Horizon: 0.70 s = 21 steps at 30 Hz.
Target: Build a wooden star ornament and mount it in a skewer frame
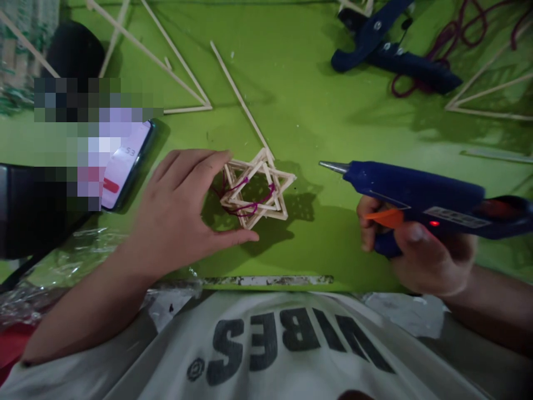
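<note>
Near the middle of the green table, my left hand [179, 205] is closed around the left side of a small star [285, 194] built from thin wooden sticks. Its fingers are at the star's upper left and the thumb at its lower edge. Purple string [250, 210] winds through the star's frame. To the right, my right hand [425, 255] grips a blue glue gun [416, 186] with an orange trigger and a lit red light. The metal nozzle points left towards the star, a short way apart from it. One loose stick [241, 100] lies with its lower end by the star's top point.
A phone [129, 166], partly pixelated, lies left of my left hand beside dark objects. Stick triangles [183, 72] lie at upper left, another [478, 89] at right. A dark blue hand tool [387, 53] and purple cord [466, 28] are at upper right. Crinkled clear plastic [79, 261] sits lower left.
</note>
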Tool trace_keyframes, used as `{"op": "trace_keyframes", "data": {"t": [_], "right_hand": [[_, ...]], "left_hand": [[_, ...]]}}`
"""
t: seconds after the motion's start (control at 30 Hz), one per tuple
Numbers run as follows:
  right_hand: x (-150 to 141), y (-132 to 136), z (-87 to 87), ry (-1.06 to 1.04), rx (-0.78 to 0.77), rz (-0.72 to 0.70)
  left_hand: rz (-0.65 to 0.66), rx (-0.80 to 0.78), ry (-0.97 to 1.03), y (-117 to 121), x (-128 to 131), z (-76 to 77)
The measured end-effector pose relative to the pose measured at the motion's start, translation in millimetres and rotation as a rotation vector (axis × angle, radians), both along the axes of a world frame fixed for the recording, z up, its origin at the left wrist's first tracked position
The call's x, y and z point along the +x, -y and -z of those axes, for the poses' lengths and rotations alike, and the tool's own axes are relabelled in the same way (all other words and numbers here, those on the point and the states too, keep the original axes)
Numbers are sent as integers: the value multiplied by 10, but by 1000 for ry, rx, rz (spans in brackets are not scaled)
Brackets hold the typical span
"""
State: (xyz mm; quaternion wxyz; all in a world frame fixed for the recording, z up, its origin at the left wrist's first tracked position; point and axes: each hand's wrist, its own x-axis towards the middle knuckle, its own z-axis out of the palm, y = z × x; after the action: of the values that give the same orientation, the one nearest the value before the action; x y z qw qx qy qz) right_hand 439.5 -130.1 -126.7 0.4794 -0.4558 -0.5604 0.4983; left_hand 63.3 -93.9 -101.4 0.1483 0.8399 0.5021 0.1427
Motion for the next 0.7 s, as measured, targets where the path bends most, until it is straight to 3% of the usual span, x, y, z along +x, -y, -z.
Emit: {"op": "trace_keyframes", "data": {"t": [0.3,0.5,0.7], "right_hand": [[-23,15,30,21,28,33],[-34,62,16,35,1,90],[58,27,44,111,114,-42]], "left_hand": [[-127,35,34,24,81,67],[-144,-57,97,81,62,-61],[-91,-270,202,82,-34,-184]]}}
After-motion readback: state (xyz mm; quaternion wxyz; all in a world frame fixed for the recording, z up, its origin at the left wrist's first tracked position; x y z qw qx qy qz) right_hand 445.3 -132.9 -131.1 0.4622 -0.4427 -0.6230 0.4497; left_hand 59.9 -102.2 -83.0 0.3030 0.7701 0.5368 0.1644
